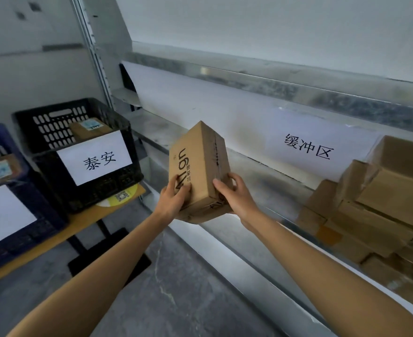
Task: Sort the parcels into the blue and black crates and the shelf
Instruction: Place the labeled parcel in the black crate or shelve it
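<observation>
In the head view both arms are bare from the lower edge of the picture up to the hands. The left forearm (118,259) and the right forearm (310,259) are long and slender, and look broadest at the bottom corners, where the wide lens stretches them. The left hand (174,200) and the right hand (236,198) are uncovered too, with slim fingers (219,187) and smooth, narrow wrists.

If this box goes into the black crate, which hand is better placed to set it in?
Probably the left hand: it grips the box on the side facing the black crate, which sits to its left. The right hand holds the far edge and would have to cross over.
</observation>
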